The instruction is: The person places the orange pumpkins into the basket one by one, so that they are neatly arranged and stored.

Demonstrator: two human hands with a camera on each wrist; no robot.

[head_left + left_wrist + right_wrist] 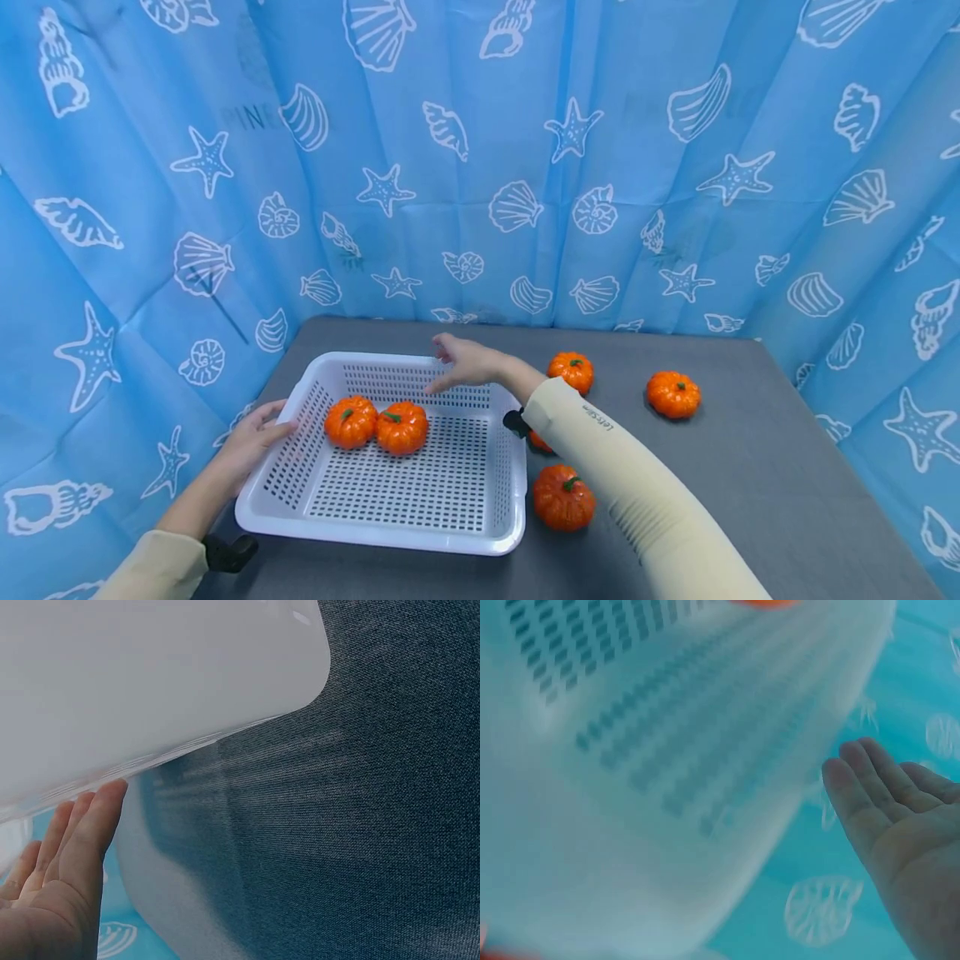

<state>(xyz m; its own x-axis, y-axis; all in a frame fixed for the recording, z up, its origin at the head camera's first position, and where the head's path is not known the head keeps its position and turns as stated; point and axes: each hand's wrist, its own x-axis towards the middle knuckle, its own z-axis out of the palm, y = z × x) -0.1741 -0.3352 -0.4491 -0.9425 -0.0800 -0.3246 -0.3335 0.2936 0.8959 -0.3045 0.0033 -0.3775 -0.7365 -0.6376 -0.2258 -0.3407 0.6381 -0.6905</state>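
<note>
White basket (pixel 495 500) sits on grey table (pixel 750 467), two pumpkins (pixel 375 423) inside. Left hand (pixel 251 437) rests flat on its left rim, fingers straight. Right hand (pixel 465 362) hovers over the far rim, fingers spread, holding nothing. More pumpkins (pixel 672 394) lie right of the basket.

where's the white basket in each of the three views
Head: the white basket sits left of centre on the grey table, two pumpkins inside.
Left wrist: its smooth outer wall fills the top left, above the left hand.
Right wrist: its perforated wall, blurred, fills the left and centre, beside the right hand.
Shared landmark: the blue shell-print curtain, seen in all three views.
</note>
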